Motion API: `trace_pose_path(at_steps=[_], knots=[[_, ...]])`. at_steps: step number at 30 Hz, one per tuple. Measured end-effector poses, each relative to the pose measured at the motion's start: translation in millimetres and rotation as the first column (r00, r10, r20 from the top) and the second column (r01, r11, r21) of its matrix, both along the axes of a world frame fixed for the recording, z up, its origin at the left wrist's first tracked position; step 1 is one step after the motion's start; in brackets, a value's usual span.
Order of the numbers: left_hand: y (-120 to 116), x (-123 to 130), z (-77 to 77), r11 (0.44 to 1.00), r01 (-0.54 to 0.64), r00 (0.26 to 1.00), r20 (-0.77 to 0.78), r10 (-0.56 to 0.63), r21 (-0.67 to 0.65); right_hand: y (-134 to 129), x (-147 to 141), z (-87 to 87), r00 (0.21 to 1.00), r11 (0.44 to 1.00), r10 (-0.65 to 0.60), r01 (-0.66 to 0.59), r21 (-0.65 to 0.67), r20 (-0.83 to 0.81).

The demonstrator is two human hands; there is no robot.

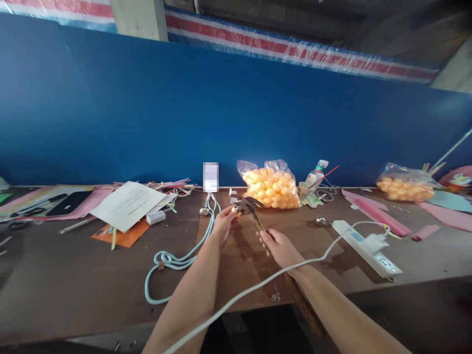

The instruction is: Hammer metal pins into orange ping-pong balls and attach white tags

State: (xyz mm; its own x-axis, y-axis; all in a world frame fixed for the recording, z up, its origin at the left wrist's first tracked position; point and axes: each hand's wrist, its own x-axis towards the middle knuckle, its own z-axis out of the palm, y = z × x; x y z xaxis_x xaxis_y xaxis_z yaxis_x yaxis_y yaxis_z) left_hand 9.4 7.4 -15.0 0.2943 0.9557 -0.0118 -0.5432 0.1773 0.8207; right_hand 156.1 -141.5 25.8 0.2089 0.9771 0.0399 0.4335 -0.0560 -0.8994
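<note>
My right hand is closed around the handle of a claw hammer, whose dark head points up and to the left. Close to that head, my left hand pinches a small shiny silver piece with a bit of yellow at it; its exact kind is hard to make out. On the table near my left hand lies a round silver object, and a similar silver one lies farther right. A light blue cord loops across the table left of my left forearm.
Bags of orange balls stand by the blue partition, near a plastic bottle. A white power strip lies right; its cable crosses before my forearms. Papers, scissors and a phone lie left.
</note>
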Motion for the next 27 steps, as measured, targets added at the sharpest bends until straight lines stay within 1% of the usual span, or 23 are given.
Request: trace_pose_path(at_steps=[2,6,11,17,22,27], knots=[[0,0,-0.1,1.000,0.010,1.000,0.003,-0.010,0.004,-1,-1,-1.3,0.999,1.000,-0.007,0.007,-0.004,-0.041],[0,0,1.0,1.000,0.021,1.000,0.005,-0.021,0.019,-3,-2,2.7,0.995,0.999,-0.012,0.016,0.037,-0.097],[0,0,1.7,0.998,0.028,0.998,-0.064,-0.024,0.051,0,-4,5.6,0.993,1.000,-0.029,0.028,-0.005,-0.119],[-2,0,7.0,0.988,-0.039,0.985,-0.159,0.063,0.151,-5,-4,13.7,0.991,0.999,-0.027,0.029,0.013,-0.127],[-4,0,11.4,0.970,-0.072,0.964,-0.234,0.128,0.234,-9,-4,17.3,0.994,0.999,-0.041,0.040,-0.011,-0.098],[-4,1,9.4,0.948,-0.116,0.957,-0.221,0.186,0.296,-13,-4,19.4,0.992,0.999,-0.050,0.050,-0.007,-0.117]])
